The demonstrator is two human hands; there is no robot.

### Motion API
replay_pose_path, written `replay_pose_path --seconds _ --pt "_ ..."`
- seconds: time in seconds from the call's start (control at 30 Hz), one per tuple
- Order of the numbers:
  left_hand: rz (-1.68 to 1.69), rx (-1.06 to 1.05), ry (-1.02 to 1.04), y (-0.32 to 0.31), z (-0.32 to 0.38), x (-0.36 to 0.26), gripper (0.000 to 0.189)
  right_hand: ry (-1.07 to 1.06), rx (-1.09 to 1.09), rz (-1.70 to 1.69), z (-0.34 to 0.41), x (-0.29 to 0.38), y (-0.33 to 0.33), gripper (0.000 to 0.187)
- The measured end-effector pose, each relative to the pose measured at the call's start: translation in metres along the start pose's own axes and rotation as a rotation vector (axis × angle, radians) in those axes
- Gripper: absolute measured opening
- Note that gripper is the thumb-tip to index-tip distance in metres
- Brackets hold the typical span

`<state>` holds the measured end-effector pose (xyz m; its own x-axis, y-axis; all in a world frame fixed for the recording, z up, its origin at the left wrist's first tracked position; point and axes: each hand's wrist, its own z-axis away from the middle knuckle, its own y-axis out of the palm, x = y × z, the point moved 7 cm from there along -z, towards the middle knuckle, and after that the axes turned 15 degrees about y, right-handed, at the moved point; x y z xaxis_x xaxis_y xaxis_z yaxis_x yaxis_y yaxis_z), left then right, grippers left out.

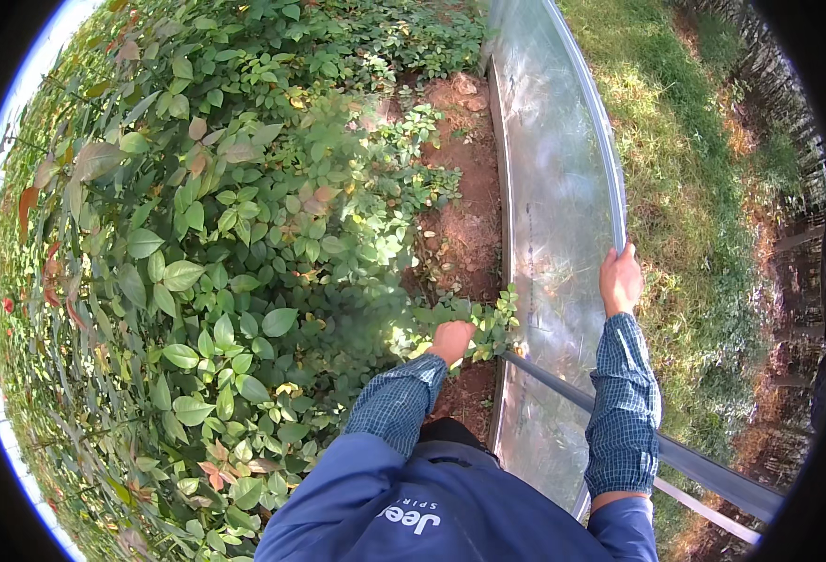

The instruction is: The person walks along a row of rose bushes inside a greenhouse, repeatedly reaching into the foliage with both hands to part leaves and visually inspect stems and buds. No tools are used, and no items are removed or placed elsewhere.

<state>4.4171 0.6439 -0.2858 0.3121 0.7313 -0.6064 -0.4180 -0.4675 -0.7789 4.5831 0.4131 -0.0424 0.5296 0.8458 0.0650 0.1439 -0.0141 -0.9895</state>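
My left hand [453, 342] is low among the leafy shoots [493, 327] at the edge of the rose bushes [223, 281]. Its fingers curl away from me, and the leaves hide whatever may be in them. Over to the right, my right hand [621, 279] is closed around the metal rail [606, 140] that runs along the upper edge of a clear plastic film wall [553, 211]. Both forearms wear checked sleeve covers.
Reddish bare soil [462, 232] lies between the bushes and the wall's base strip [503, 161]. A metal pole [708, 474] slants past my right forearm, with a thinner pale bar [708, 511] below. Grass [666, 175] grows outside the wall.
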Motion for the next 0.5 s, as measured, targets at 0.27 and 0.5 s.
replay_pose_path --seconds 0.27,0.5 --pt "1.716 -0.068 -0.364 0.035 0.012 -0.019 0.028 -0.002 0.005 0.033 0.002 0.004 0.001 0.029" --pt "1.405 -0.459 -0.242 -0.015 0.0 0.0 0.031 -0.039 -0.085 -0.024 0.003 -0.003 -0.003 0.026"
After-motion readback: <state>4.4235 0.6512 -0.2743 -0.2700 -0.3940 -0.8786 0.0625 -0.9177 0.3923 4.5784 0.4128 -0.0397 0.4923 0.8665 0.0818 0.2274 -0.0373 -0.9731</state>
